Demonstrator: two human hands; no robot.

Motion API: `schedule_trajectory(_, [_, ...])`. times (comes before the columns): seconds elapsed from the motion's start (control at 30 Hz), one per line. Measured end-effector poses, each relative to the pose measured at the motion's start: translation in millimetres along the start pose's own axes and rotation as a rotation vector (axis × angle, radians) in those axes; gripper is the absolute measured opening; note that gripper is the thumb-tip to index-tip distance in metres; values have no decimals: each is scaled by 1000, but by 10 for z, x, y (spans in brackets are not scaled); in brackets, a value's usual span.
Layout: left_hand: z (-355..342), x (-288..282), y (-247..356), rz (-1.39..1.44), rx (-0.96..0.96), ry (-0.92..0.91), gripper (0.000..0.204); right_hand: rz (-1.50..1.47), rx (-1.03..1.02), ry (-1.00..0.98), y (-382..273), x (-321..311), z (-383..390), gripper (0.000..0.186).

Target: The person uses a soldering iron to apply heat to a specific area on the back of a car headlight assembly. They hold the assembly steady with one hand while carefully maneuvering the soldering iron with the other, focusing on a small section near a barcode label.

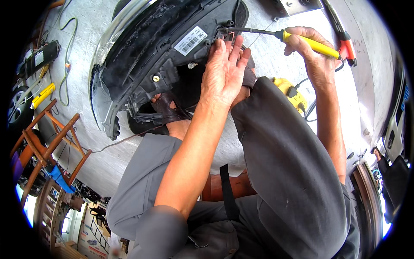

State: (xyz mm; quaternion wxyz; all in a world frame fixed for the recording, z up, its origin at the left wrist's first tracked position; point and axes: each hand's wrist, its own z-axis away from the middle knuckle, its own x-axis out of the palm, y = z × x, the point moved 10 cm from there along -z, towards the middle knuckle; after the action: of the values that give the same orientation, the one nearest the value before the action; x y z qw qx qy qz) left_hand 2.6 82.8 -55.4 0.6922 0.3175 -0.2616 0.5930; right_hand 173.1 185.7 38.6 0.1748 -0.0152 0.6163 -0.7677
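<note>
A large black headlamp housing (pixel 142 52) with a clear lens along its curved edge and a barcode label (pixel 190 40) lies before me. My left hand (pixel 221 73) rests against its right part, fingers mostly stretched out and apart, beside a small bracket; the index fingertip is partly hidden. My right hand (pixel 317 60) grips the yellow handle of a corded soldering-iron-like tool (pixel 315 45). Its dark, thin shaft reaches left to the housing just above my left fingertips; the exact contact of the tip is too small to tell.
A yellow power strip (pixel 293 97) sits by my right knee. A red-and-black tool (pixel 347 49) and metal piece (pixel 295 5) lie at top right. At left are wooden stools (pixel 58 125), cables, a wheel (pixel 17 103) and tools. Sandalled feet (pixel 168 108) are beneath the housing.
</note>
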Motion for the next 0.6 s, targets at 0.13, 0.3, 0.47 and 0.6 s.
schedule_trajectory(0.13, [-12,-21,4,5,6,8,23,0,-5,22,-25,-5,8,35])
schedule_trajectory(0.3, [-10,-20,-1,12,6,10,21,10,-19,23,-42,-6,13,34])
schedule_trajectory(0.47, [-18,-24,2,15,5,12,20,27,-29,30,-49,-20,13,34])
schedule_trajectory(0.6, [-17,-30,0,22,4,15,20,47,-42,41,-85,-22,17,34])
